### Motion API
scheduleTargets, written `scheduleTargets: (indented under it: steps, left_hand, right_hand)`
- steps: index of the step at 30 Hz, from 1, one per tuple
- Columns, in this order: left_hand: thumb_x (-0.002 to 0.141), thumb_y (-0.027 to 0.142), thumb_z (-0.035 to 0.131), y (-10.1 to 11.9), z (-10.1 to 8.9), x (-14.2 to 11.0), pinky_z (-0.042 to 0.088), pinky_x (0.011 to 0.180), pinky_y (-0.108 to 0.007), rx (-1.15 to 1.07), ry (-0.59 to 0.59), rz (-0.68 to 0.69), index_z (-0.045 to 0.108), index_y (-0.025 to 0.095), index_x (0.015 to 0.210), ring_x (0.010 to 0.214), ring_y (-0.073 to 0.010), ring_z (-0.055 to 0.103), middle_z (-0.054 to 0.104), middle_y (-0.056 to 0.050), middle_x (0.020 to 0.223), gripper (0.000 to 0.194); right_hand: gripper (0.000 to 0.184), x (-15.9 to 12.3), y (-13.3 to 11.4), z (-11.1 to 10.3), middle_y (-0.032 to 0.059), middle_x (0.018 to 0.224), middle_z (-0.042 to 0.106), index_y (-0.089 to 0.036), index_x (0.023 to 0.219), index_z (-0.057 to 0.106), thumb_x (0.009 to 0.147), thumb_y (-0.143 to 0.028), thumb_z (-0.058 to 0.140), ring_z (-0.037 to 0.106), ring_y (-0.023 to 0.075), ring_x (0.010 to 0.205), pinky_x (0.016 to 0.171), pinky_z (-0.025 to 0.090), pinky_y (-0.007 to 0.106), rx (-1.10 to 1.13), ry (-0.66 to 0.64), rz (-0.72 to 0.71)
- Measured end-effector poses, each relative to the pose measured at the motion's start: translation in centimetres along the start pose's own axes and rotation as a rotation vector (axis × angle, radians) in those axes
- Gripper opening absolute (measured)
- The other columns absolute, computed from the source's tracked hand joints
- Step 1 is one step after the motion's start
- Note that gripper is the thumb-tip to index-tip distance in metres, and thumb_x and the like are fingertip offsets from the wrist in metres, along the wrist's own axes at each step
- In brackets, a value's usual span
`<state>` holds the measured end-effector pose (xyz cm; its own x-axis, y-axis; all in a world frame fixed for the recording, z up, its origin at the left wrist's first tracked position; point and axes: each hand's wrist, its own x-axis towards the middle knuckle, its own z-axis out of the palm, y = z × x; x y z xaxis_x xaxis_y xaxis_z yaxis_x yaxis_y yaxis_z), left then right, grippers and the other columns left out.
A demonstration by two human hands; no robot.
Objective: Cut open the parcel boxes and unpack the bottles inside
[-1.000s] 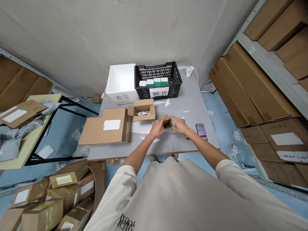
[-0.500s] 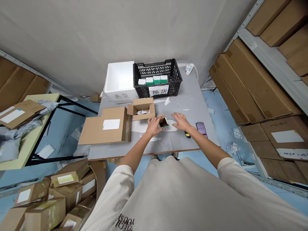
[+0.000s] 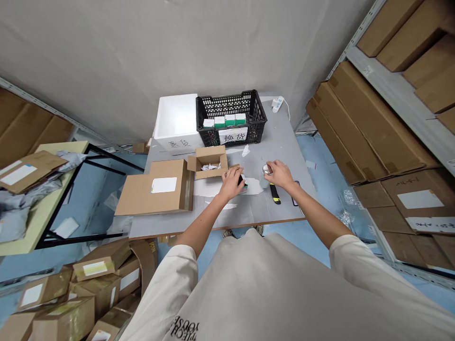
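My left hand (image 3: 231,183) is closed on a small open box (image 3: 245,188), green at its lower edge, and covers much of it. To the right, my right hand (image 3: 281,175) grips a clear jar (image 3: 263,182) by its silver lid, at the table surface. Whether the jar touches the table I cannot tell. A black and yellow utility knife (image 3: 275,194) lies just below the right hand. Behind my left hand stands an open carton (image 3: 210,174) with crumpled paper inside.
A large carton (image 3: 142,189) lies at the table's left. At the back stand a white foam box (image 3: 177,142) and a black crate (image 3: 254,132) holding several small green-and-white boxes. A phone (image 3: 295,187) and a power strip (image 3: 277,104) are on the right. Shelves with cartons flank the table.
My right hand has moved right and closed on the jar's lid; before, it was open beside the small box. My left hand has shifted slightly right over the box.
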<state>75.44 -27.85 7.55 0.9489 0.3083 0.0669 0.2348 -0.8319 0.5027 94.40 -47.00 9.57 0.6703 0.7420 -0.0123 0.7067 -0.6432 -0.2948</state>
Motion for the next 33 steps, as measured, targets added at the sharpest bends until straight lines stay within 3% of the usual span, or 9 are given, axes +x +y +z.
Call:
scheduleTargets:
  steps: [5, 9, 11, 14, 16, 20, 24, 26, 33]
  left_hand:
    - [0.099, 0.045, 0.059, 3.1, -0.2, 2.7, 0.040, 0.112, -0.047, -0.170, 0.007, 0.091, 0.054, 0.023, 0.144, 0.135, -0.0319, 0.053, 0.059, -0.012, 0.144, 0.051]
    - [0.090, 0.054, 0.071, 4.9, -0.1, 3.8, 0.049, 0.102, -0.044, -0.313, 0.039, 0.025, 0.055, 0.021, 0.142, 0.120, -0.0316, 0.062, 0.067, -0.011, 0.131, 0.063]
    - [0.089, 0.054, 0.073, 5.1, -0.2, 3.8, 0.052, 0.097, -0.042, -0.383, 0.045, -0.047, 0.057, 0.022, 0.140, 0.113, -0.0300, 0.065, 0.069, -0.010, 0.126, 0.063]
    - [0.089, 0.052, 0.073, 4.8, -0.3, 3.7, 0.055, 0.093, -0.039, -0.461, 0.085, -0.133, 0.059, 0.020, 0.139, 0.106, -0.0267, 0.067, 0.067, -0.011, 0.125, 0.061]
    - [0.089, 0.054, 0.072, 4.3, -0.3, 3.7, 0.056, 0.091, -0.038, -0.515, 0.115, -0.166, 0.062, 0.018, 0.135, 0.102, -0.0248, 0.069, 0.064, -0.012, 0.125, 0.059]
    - [0.089, 0.061, 0.070, 3.4, 0.0, 3.6, 0.057, 0.089, -0.039, -0.644, 0.129, -0.189, 0.068, 0.016, 0.126, 0.097, -0.0243, 0.070, 0.065, -0.013, 0.119, 0.058]
    - [0.087, 0.058, 0.074, 2.7, 0.5, 3.3, 0.055, 0.094, -0.041, -0.783, 0.155, -0.164, 0.056, 0.019, 0.142, 0.109, -0.0266, 0.068, 0.068, -0.013, 0.124, 0.069]
    - [0.089, 0.054, 0.073, 2.6, 0.6, 3.1, 0.054, 0.096, -0.041, -0.801, 0.172, -0.141, 0.049, 0.022, 0.149, 0.114, -0.0267, 0.066, 0.067, -0.012, 0.127, 0.073]
    - [0.095, 0.043, 0.063, 3.7, -0.5, 2.6, 0.055, 0.090, -0.038, -0.603, 0.250, -0.109, 0.056, 0.025, 0.146, 0.104, -0.0233, 0.065, 0.056, -0.011, 0.125, 0.055]
  right_hand:
    - [0.043, 2.1, -1.3, -6.9, 0.0074, 0.103, 0.065, -0.022, 0.127, 0.068, 0.085, -0.035, 0.066, 0.060, 0.0279, 0.100, 0.091, 0.050, 0.038, 0.270, 0.126, -0.116]
    - [0.043, 3.5, -2.4, -8.7, 0.0060, 0.102, 0.068, -0.021, 0.127, 0.069, 0.087, -0.038, 0.065, 0.062, 0.0260, 0.098, 0.095, 0.051, 0.041, 0.415, 0.163, -0.130]
    - [0.057, 3.7, -2.8, -8.0, 0.0077, 0.113, 0.067, -0.021, 0.137, 0.064, 0.085, -0.043, 0.068, 0.064, 0.0242, 0.096, 0.096, 0.052, 0.042, 0.518, 0.193, -0.085]
    - [0.084, 3.6, -3.0, -6.0, 0.0112, 0.132, 0.062, -0.023, 0.156, 0.043, 0.083, -0.053, 0.071, 0.068, 0.0219, 0.096, 0.092, 0.057, 0.041, 0.741, 0.174, -0.040]
    - [0.091, 3.2, -3.1, -4.4, 0.0147, 0.142, 0.056, -0.024, 0.160, 0.036, 0.083, -0.057, 0.071, 0.069, 0.0237, 0.105, 0.094, 0.058, 0.043, 0.864, 0.148, -0.027]
    - [0.079, 2.3, -3.6, -2.0, 0.0160, 0.138, 0.063, -0.018, 0.148, 0.053, 0.085, -0.064, 0.067, 0.064, 0.0290, 0.122, 0.107, 0.053, 0.049, 1.030, 0.009, -0.053]
    - [0.069, 1.6, -4.2, -1.0, 0.0110, 0.120, 0.074, -0.019, 0.137, 0.063, 0.087, -0.066, 0.066, 0.068, 0.0287, 0.111, 0.099, 0.058, 0.049, 1.216, -0.136, -0.079]
    - [0.070, 1.5, -4.4, -0.8, 0.0109, 0.113, 0.076, -0.019, 0.136, 0.064, 0.083, -0.064, 0.072, 0.070, 0.0285, 0.103, 0.091, 0.061, 0.048, 1.249, -0.100, -0.010]
    - [0.055, 2.0, -4.6, -0.2, 0.0065, 0.098, 0.076, -0.019, 0.116, 0.073, 0.077, -0.057, 0.080, 0.070, 0.0220, 0.083, 0.079, 0.062, 0.039, 1.087, 0.015, 0.082]
